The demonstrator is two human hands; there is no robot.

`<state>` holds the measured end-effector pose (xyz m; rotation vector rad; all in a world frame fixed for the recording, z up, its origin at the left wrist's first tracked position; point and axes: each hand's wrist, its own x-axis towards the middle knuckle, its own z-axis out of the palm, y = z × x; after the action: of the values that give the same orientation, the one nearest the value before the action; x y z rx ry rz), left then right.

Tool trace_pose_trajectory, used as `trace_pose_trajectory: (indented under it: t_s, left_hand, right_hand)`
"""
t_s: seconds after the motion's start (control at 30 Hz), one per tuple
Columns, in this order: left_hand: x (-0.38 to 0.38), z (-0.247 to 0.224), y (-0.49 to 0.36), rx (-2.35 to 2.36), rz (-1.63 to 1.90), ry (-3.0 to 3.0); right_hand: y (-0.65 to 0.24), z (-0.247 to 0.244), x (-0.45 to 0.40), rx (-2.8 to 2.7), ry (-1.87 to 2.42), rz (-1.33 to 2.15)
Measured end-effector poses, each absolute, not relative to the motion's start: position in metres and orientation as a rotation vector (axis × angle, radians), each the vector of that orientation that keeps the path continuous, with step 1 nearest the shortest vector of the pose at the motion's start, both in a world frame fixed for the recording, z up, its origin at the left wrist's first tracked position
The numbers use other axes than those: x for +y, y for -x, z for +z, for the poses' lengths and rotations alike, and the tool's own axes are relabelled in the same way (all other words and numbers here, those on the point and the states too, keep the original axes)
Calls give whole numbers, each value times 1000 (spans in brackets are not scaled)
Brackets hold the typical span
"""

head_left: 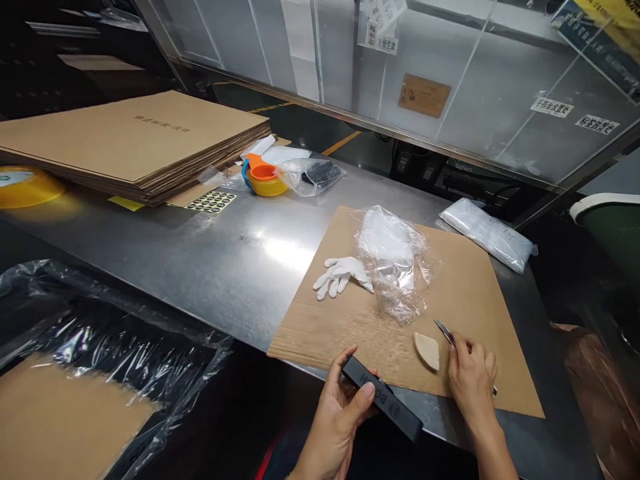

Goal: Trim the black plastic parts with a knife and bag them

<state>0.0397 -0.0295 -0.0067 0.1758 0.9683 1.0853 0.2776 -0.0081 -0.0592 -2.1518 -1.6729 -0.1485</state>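
My left hand (340, 413) grips a black bar-shaped part (385, 400) with raised BOSCH-like lettering, thumb on its top face, just off the table's front edge. My right hand (473, 377) is closed around a slim pointed metal tool (443, 331); its tip points up and left, and whether it is a knife or tweezers I cannot tell. Just left of that hand, a beige quarter-round pad (427, 351) lies on the cardboard sheet (460, 287). Farther back on the sheet are a white glove (343, 275) and a crumpled clear plastic bag (395, 260) with white material inside.
A stack of flat cardboard (150, 140) covers the table's far left, near a yellow tape roll (30, 187). Orange and yellow tape rolls (263, 175) lie mid-back. A wrapped white packet (487, 233) sits back right. A plastic-lined box (150, 340) stands at lower left.
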Motion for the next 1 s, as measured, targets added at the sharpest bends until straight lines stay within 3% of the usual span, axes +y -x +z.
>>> trace_pose_trajectory:
  t_s: [0.07,0.2,0.27,0.63,1.0]
  left_hand:
    - [-28,-3,-41,1011,1125,-197]
    - [-27,0,-47,1054,1215,-241]
    - [-28,0,-48,1054,1225,-276]
    - [-41,9,-35,991,1122,-495]
    - [-45,4,-31,979,1095,-501]
  right_hand:
    - [-264,-50,-15,-1686,2036,-45]
    - [-229,-24,-36,-1758,1525,669]
    - [-217,-17,-42,-1761,1419,827]
    - [-225,-20,-39,-1353,1509,975]
    - [-224,-21,-36,-1347,1530,1030]
